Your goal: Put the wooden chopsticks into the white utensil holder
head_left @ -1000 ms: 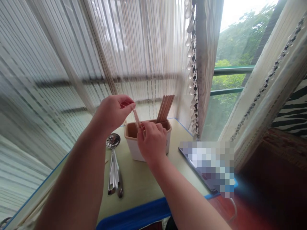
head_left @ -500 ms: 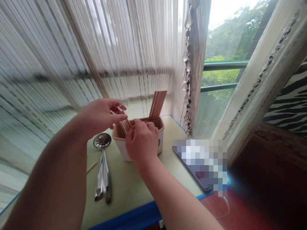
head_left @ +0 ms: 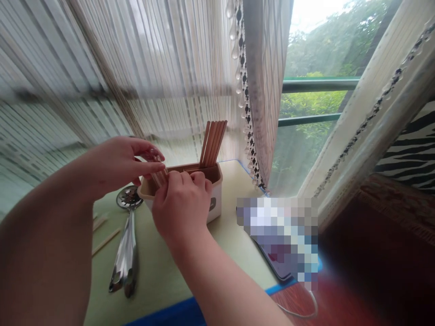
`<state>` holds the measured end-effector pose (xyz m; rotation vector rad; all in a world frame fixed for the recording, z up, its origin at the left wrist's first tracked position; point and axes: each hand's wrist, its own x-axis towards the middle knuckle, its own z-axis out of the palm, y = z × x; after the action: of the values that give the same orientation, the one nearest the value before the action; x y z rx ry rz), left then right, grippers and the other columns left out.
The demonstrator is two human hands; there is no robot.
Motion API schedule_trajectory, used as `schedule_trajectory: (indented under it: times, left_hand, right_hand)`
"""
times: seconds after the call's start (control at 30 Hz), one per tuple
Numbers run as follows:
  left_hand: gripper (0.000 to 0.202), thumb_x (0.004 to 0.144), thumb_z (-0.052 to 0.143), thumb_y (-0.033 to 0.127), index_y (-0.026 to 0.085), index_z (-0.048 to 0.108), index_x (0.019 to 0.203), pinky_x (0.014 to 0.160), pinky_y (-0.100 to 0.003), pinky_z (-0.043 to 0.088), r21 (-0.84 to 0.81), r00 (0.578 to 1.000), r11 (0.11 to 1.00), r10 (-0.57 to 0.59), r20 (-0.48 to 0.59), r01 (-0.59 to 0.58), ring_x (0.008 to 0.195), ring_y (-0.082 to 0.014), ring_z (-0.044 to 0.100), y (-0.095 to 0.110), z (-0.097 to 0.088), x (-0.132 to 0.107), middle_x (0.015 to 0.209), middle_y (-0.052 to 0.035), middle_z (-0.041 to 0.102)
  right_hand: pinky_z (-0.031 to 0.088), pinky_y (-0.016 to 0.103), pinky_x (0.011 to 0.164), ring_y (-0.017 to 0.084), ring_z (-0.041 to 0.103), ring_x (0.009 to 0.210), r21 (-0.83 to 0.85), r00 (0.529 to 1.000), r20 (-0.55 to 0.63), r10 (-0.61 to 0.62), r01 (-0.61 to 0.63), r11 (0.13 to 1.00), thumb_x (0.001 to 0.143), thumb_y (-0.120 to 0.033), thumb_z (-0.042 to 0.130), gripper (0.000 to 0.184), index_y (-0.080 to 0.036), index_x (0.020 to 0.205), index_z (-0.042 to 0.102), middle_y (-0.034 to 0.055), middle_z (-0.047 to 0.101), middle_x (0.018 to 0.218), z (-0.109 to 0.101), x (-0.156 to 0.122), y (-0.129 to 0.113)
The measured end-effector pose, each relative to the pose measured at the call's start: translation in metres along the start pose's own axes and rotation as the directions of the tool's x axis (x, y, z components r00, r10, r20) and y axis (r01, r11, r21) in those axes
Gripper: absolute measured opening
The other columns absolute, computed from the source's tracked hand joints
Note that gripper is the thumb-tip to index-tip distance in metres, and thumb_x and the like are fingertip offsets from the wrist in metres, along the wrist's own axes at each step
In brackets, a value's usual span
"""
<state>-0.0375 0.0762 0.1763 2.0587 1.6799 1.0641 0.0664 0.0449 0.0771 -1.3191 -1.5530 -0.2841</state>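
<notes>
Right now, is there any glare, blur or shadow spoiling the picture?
In the head view, the sky outside is blown out and the lower right sinks near black; also in the head view, coarse pixel blocks hide much of the dark-edged device, and the thin pieces at the left hand look smeared.

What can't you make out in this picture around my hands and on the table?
All in the head view:
Clear, shiny, thin item: shape partly hidden by the left hand and right hand.
Thin, straight brown sticks: lower ends hidden inside the white, beige-rimmed rectangular container.
Container's front: partly covered by the right hand.
Pale, thin wooden sticks: left ends hidden behind the bare left forearm.
Flat, dark-edged device: screen masked by pixel blocks.
</notes>
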Motion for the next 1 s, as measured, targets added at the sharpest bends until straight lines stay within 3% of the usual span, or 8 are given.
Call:
schedule_trajectory:
  times: [0.1,0.23,0.33,0.5,0.57,0.67,0.8,1.0]
  left_hand:
    - [0.037,0.057,0.072,0.041,0.015,0.067,0.083,0.041,-0.020,0.039,0.130,0.993,0.991,-0.053,0.109,0.038,0.052,-0.0127,0.055,-0.005,-0.005,0.001,0.070,-0.0017,0.067]
    - [0.046,0.062,0.069,0.047,0.018,0.064,0.096,0.050,-0.023,0.042,0.209,0.987,0.978,0.026,-0.158,0.007,0.061,-0.0144,0.058,-0.014,-0.008,-0.017,0.083,-0.0036,0.068]
    - [0.039,0.070,0.060,0.047,0.019,0.061,0.098,0.058,-0.025,0.046,0.202,0.885,0.979,0.074,-0.459,0.023,0.065,-0.0138,0.059,-0.032,-0.003,-0.049,0.090,-0.0031,0.066]
    - [0.025,0.078,0.052,0.034,0.015,0.060,0.092,0.070,-0.030,0.047,0.299,0.680,0.938,0.104,-0.726,0.176,0.068,-0.0151,0.057,-0.106,0.005,-0.110,0.088,-0.0056,0.063]
    - [0.021,0.077,0.053,0.029,0.014,0.060,0.091,0.075,-0.032,0.046,0.359,0.689,0.895,0.084,-0.720,0.266,0.075,-0.0179,0.057,-0.137,0.004,-0.134,0.085,-0.0065,0.062]
    - [0.017,0.077,0.052,0.022,0.015,0.062,0.090,0.086,-0.035,0.042,0.439,0.762,0.823,0.012,-0.647,0.360,0.092,-0.0211,0.055,-0.163,0.003,-0.164,0.092,-0.0089,0.063]
    - [0.026,0.079,0.050,0.024,0.014,0.062,0.100,0.089,-0.037,0.039,0.479,0.763,0.707,-0.134,-0.632,0.521,0.105,-0.0249,0.048,-0.166,0.011,-0.176,0.105,-0.0124,0.061]
    - [0.028,0.082,0.040,0.011,0.011,0.067,0.089,0.079,-0.039,0.040,0.538,0.790,0.586,-0.365,-0.492,0.606,0.094,-0.0261,0.053,-0.165,0.020,-0.170,0.090,-0.0155,0.063]
  right_hand:
    - [0.037,0.042,0.071,0.025,0.046,0.081,0.012,1.000,-0.010,-0.001,0.001,1.000,0.078,-0.026,0.051,0.011,-0.018,0.077,0.059,0.0100,0.058,0.075,0.001,0.001,0.001]
    - [0.036,0.045,0.078,0.027,0.045,0.092,0.045,0.997,-0.070,-0.034,0.037,0.998,0.079,-0.023,0.049,0.018,-0.019,0.092,0.060,0.0111,0.059,0.094,-0.003,0.002,0.002]
    - [0.032,0.045,0.089,0.028,0.041,0.107,0.110,0.983,-0.104,-0.154,0.165,0.980,0.082,-0.022,0.045,0.027,-0.021,0.106,0.058,0.0095,0.053,0.115,-0.009,-0.004,-0.003]
    - [0.030,0.042,0.095,0.026,0.041,0.110,0.247,0.882,0.009,-0.472,0.455,0.855,0.082,-0.020,0.045,0.032,-0.021,0.112,0.055,0.0072,0.054,0.119,0.002,-0.035,-0.028]
    - [0.033,0.041,0.092,0.027,0.044,0.106,0.315,0.832,0.089,-0.547,0.498,0.808,0.080,-0.018,0.047,0.035,-0.020,0.114,0.055,0.0076,0.056,0.116,0.014,-0.050,-0.039]
    - [0.039,0.039,0.089,0.025,0.048,0.102,0.447,0.788,0.202,-0.581,0.453,0.771,0.081,-0.018,0.047,0.034,-0.016,0.113,0.054,0.0093,0.059,0.111,0.032,-0.068,-0.051]
    - [0.042,0.039,0.088,0.025,0.052,0.100,0.555,0.749,0.278,-0.602,0.387,0.737,0.084,-0.026,0.046,0.028,-0.017,0.108,0.056,0.0086,0.063,0.103,0.048,-0.077,-0.051]
    - [0.043,0.040,0.090,0.025,0.054,0.102,0.564,0.725,0.313,-0.614,0.378,0.734,0.085,-0.034,0.046,0.028,-0.019,0.106,0.058,0.0083,0.063,0.105,0.061,-0.066,-0.028]
